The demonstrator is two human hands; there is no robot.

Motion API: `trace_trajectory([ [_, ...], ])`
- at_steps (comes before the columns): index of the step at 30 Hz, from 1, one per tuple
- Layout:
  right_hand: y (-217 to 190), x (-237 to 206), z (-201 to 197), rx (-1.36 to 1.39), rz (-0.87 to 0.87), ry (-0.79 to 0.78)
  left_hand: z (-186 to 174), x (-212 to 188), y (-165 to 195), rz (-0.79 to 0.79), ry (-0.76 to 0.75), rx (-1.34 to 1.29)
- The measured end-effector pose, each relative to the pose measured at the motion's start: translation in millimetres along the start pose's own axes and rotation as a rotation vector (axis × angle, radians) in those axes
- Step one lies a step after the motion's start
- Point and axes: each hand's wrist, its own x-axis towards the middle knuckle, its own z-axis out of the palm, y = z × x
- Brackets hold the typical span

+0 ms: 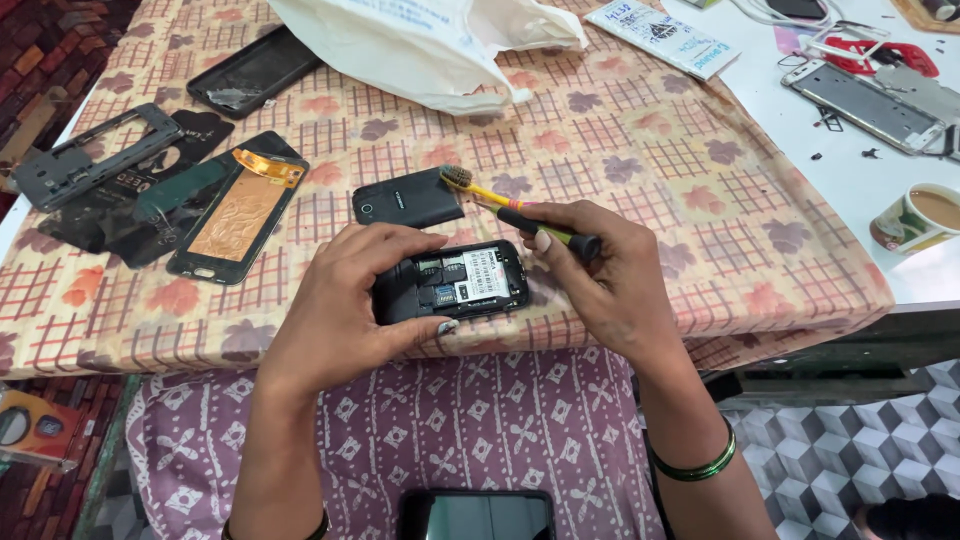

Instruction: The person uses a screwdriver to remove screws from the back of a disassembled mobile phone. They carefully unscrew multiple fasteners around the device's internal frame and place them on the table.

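Two bare hands work over a small black phone with its back cover off, lying at the near edge of a table spread with a checked, leaf-patterned cloth. The left hand wraps around the phone's left end — fingers over the top, thumb pressed under its lower edge — and holds it firmly. The right hand is closed around a yellow-and-black screwdriver, its shaft running up and to the left, just above the phone's upper right corner. A worn toothbrush lies along the same line, its bristled head resting against the phone's detached black back cover, which sits just beyond the phone. To the left lie a copper-backed screen panel and a grey phone frame; a white plastic bag sits farther back. On the right, a cup of tea stands on a white surface — well apart from the hands.
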Motion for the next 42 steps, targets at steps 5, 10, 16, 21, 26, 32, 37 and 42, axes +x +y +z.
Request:
trace_trajectory([
  [5, -2.9, 1.4, -1.6, -0.076, -0.02, -0.013, 0.7, 0.2, 1.6, 0.001, 0.006, 0.011],
  [10, -5.4, 1.7, -2.5, -0.108, -0.029, -0.016, 1.0, 1.3, 2.9, -0.007, 0.006, -0.006],
  [16, -4.7, 1.4, -2.5, -0.122, -0.036, -0.013, 1.5, 1.8, 4.8, -0.005, 0.015, -0.004],
  [21, -3.5, 2.5, -3.3, -0.093, -0.111, -0.019, 2.0, 2.7, 5.5, -0.006, 0.017, -0.003],
  [26, -5.1, 1.7, -4.1, -0.14, 0.004, -0.024, 1.8, 2.6, 6.0, 0.006, 0.028, -0.013],
  [32, -0.8, -1.6, -4.4, -0.025, -0.047, -0.001, 2.1, 3.2, 6.2, 0.016, 0.033, -0.006],
  [37, 7.5, -3.4, -5.6, 0.076, -0.108, 0.055, 2.7, 3.5, 7.1, 0.02, 0.042, -0.008],
  [42, 10.2, -8.3, -10.4, 0.134, -0.131, 0.128, 4.5, 5.6, 8.9, -0.028, 0.047, -0.022],
])
